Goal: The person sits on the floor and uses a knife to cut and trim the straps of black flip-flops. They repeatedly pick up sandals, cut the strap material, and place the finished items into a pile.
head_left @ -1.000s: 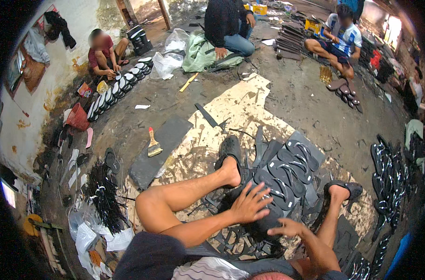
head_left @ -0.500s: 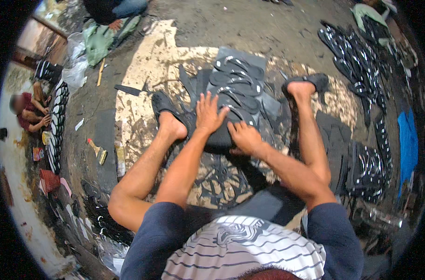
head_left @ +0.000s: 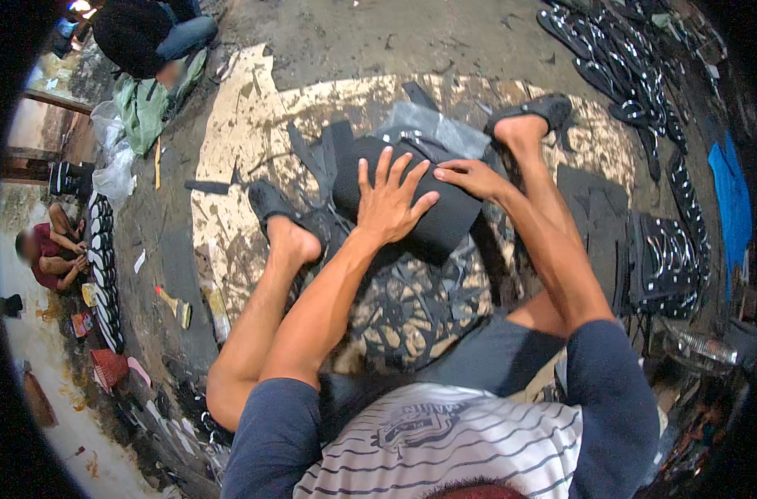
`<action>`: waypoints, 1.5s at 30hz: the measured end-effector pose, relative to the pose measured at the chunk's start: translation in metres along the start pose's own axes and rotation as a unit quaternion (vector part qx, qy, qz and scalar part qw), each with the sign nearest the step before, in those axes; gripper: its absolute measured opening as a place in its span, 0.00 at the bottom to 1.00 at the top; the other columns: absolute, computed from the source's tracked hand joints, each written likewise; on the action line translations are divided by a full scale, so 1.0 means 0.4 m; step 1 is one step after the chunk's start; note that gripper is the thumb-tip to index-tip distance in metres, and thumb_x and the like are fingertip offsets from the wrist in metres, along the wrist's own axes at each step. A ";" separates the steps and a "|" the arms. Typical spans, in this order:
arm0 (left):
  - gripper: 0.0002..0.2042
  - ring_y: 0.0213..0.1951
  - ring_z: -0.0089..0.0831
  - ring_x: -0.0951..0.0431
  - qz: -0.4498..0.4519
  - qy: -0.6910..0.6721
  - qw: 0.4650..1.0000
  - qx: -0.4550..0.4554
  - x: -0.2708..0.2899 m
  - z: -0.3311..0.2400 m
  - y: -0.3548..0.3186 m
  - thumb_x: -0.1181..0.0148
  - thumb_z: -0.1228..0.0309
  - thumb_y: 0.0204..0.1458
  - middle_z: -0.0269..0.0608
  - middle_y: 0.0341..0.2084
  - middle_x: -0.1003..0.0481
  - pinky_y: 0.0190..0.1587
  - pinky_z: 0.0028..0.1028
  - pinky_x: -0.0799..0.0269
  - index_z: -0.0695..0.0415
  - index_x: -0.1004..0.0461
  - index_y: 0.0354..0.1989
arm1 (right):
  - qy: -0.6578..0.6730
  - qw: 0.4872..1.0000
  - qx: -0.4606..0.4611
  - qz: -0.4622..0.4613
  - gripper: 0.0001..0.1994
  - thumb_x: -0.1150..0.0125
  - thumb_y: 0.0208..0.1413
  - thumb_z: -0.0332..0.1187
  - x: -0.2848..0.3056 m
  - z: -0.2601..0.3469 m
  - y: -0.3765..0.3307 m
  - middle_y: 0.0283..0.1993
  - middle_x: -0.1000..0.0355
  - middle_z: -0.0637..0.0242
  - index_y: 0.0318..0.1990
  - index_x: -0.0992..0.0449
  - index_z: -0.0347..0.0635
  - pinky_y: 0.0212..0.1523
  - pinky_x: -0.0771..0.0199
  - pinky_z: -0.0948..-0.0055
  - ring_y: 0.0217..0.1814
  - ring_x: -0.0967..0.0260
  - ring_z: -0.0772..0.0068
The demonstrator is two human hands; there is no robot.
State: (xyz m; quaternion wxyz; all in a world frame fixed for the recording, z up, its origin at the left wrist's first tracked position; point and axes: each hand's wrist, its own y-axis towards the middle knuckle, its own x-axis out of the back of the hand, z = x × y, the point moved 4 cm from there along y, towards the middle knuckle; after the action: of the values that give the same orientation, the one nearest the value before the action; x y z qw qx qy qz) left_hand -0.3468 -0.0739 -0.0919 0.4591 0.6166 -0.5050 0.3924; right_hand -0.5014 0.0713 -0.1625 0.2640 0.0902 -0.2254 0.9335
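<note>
A black textured sheet (head_left: 432, 224), apparently foam or rubber, lies tilted between my legs. My left hand (head_left: 392, 204) rests flat on it with fingers spread. At its upper right edge, my right hand (head_left: 474, 180) has thumb and fingers drawn together on the sheet; the grip itself is partly hidden. Just beyond the sheet shows part of a black sandal (head_left: 424, 145) with a shiny strap, beside a translucent grey sheet (head_left: 445, 125). Whatever lies under the black sheet is hidden.
Black cut-out scraps (head_left: 411, 320) litter the pale board near my lap. Rows of black sandals (head_left: 599, 62) lie at far right, above a blue cloth (head_left: 730, 208). A brush (head_left: 175, 306) lies left. One person (head_left: 50, 254) sits far left, another (head_left: 141, 37) at upper left.
The black sheet now covers most of the place where a row of sandals showed. My right hand has moved up and right; my left lies spread on the sheet. The view has shifted.
</note>
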 end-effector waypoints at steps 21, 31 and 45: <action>0.26 0.71 0.40 0.44 -0.028 -0.001 1.000 -0.007 -0.041 0.072 0.442 0.56 0.44 0.62 0.34 0.65 0.33 0.72 0.56 0.68 0.43 0.26 0.61 | -0.144 0.961 0.007 -0.235 0.29 0.45 0.64 0.51 0.246 0.122 0.074 0.62 0.30 0.49 0.64 0.33 0.37 0.65 0.37 0.61 0.65 0.33 0.56; 0.19 0.40 0.37 0.23 -0.148 -0.216 0.926 0.273 0.210 0.230 -0.089 0.37 0.52 0.57 0.43 0.34 0.22 0.45 0.39 0.30 0.59 0.21 0.31 | 0.736 0.659 -0.111 -0.105 0.33 0.37 0.57 0.55 -0.477 -0.105 -0.076 0.55 0.28 0.61 0.63 0.36 0.46 0.43 0.21 0.57 0.55 0.29 0.65; 0.28 0.54 0.43 0.26 -0.159 -0.835 0.459 0.259 0.391 -0.066 -0.378 0.48 0.54 0.61 0.46 0.56 0.28 0.55 0.40 0.28 0.60 0.35 0.63 | 0.382 0.749 0.269 -0.470 0.25 0.35 0.60 0.42 0.066 0.255 -0.499 0.54 0.27 0.61 0.56 0.30 0.31 0.59 0.34 0.67 0.55 0.32 0.70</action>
State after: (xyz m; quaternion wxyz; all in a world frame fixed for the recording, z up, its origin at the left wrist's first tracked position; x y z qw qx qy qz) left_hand -0.1702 -0.0791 0.0379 -0.3086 0.8099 -0.4148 -0.2771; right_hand -0.4122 0.1872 0.0095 0.6981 -0.1120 0.2255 0.6703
